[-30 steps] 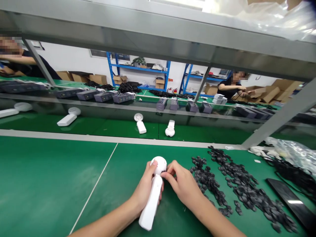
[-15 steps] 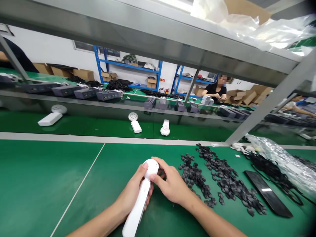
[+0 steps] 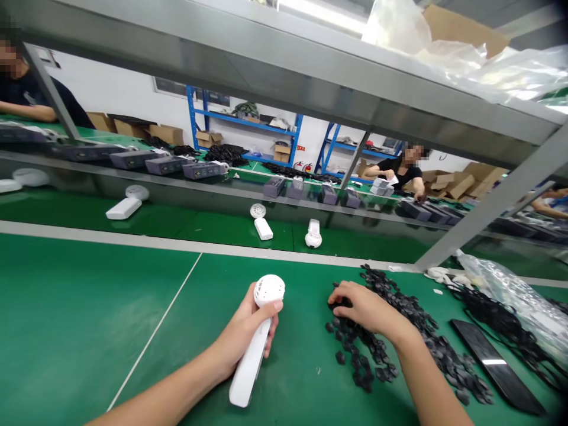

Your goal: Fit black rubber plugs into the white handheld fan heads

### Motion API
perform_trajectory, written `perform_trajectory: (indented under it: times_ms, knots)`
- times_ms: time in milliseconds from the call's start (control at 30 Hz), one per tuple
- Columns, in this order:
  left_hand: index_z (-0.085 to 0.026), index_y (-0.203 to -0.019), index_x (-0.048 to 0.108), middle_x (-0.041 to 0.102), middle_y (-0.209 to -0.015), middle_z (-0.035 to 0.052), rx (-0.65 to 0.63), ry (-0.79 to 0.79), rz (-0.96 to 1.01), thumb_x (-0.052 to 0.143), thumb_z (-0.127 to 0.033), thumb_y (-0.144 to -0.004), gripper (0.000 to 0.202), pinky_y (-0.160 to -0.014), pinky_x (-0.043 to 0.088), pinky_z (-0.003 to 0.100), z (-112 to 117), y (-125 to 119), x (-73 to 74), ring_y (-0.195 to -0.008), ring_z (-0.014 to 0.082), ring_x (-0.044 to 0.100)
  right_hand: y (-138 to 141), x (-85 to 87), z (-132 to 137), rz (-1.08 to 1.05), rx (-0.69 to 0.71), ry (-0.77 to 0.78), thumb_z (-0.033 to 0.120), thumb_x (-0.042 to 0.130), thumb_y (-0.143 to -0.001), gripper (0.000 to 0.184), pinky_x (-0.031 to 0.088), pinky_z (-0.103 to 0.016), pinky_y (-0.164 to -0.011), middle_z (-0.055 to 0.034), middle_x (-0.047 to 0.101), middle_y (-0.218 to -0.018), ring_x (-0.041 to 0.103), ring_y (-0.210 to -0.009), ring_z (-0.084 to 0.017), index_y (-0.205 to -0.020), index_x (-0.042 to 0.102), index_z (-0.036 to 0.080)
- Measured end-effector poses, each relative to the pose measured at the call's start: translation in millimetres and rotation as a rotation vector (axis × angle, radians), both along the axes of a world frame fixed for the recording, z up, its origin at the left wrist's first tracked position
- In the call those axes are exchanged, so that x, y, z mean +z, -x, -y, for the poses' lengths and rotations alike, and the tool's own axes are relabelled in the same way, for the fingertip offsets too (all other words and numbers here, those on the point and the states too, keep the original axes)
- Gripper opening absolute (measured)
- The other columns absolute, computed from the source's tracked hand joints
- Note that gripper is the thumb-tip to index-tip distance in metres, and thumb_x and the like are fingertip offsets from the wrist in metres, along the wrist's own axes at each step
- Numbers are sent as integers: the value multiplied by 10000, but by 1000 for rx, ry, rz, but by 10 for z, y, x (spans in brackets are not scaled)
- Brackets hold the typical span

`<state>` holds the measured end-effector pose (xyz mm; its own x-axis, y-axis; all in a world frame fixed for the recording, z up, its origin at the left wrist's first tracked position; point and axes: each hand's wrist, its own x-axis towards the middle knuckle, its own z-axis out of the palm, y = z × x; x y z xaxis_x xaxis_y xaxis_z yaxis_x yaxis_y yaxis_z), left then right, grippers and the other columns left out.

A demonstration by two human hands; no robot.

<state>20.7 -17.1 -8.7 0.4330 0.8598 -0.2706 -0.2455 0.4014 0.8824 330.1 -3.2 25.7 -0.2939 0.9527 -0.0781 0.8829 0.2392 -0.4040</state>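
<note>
On the green bench mat [image 3: 89, 319], just left of centre, a white plastic handheld unit [image 3: 252, 361] sits tilted in the left hand [image 3: 242, 334], with its perforated domed head [image 3: 268, 290] uppermost and its long flat handle [image 3: 243, 384] pointing down toward the near edge of the mat. The hand is closed snugly around the neck just below the head. The unit looks light and stiff, but its smooth moulded shell may prove slick, so the neck seems the surest place to take hold, with the perforated dome best spared from hard squeezing. Well apart from it, the right hand [image 3: 366, 307] is curled palm-down over a loose heap of small black rubber pieces [image 3: 359, 349], its fingers [image 3: 344, 296] pressed into the heap; whether they pinch a piece cannot be told. These pieces look soft and light, and are likely to scatter if brushed. Farther right lie a tangle of black cords [image 3: 497, 313], a clear plastic bag [image 3: 510, 302] and a dark glossy panel [image 3: 492, 367]. Beyond a steel shelf beam [image 3: 266, 77], a co-worker [image 3: 399, 168] works at a far bench.
</note>
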Motion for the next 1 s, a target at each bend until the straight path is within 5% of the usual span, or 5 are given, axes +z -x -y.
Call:
perform_trajectory:
  times_ms: [233,400,600,767,1000]
  knots:
    - [-266,-1197,477,654,-849,-11,17,-108,12,725,-455,-898,432,-523,585,296,3,-21,71,-589,139,592,158,48,-16,-90,-23,13,323,580,-982,210,514,-340,-795,-71,727,-974,673,-911,-247,-919,757,231]
    - [-237,-1264,480,639,-1051,32,24,-299,-29,718,-378,-920,441,-764,614,361,24,2,71,-743,148,657,585,162,143,-689,-56,222,437,661,-960,258,589,-325,-746,-61,770,-825,732,-798,-229,-950,728,188]
    - [-337,-1456,255,601,-1084,27,-8,-549,-231,635,-403,-966,624,-689,549,307,187,91,229,-786,172,628,1070,150,437,-1088,-29,318,442,737,-927,279,603,-277,-665,-57,774,-782,748,-709,-190,-894,673,173]
    - [-333,-1439,249,627,-1064,27,-72,-691,-433,591,-376,-975,578,-779,538,334,296,97,380,-880,206,636,1172,139,534,-1152,-31,261,437,722,-945,289,592,-247,-674,-31,738,-754,717,-695,-154,-850,638,177]
    - [-330,-1435,232,641,-1087,41,-40,-728,-540,648,-448,-908,682,-764,550,373,297,66,344,-876,233,655,1204,104,561,-1048,-86,127,442,755,-908,302,488,-193,-594,6,654,-756,596,-686,-121,-804,627,189]
